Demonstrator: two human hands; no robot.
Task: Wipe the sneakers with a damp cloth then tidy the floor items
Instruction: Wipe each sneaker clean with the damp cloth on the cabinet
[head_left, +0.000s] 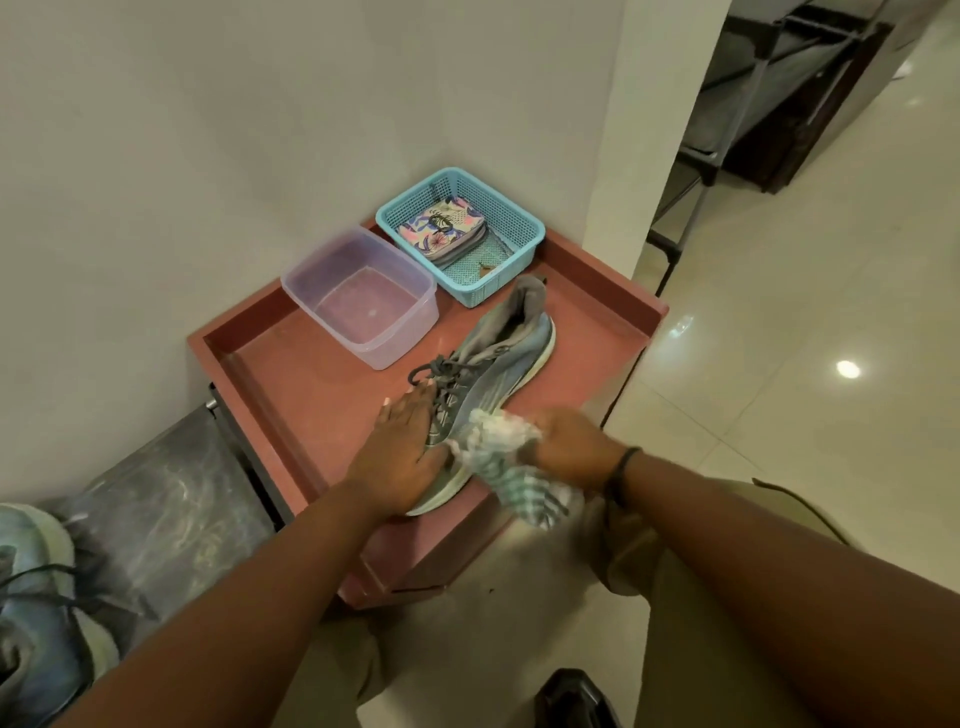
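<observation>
A blue-grey sneaker (493, 379) with dark laces lies on a low red tray table (270, 395), toe towards me. My left hand (405, 452) presses flat on its toe and laces, steadying it. My right hand (569, 447) is closed on a bunched white and green checked cloth (498, 447), which rests against the sneaker's right side near the toe. The cloth's loose end hangs over the table's front edge. A second blue sneaker (36, 613) sits at the lower left on a dark surface.
A clear plastic tub (311, 283) with a little water stands at the table's back left. Behind the sneaker a turquoise basket (519, 228) holds a floral pouch (441, 226). The wall runs behind the table; tiled floor (805, 415) and a dark rack (727, 156) lie to the right.
</observation>
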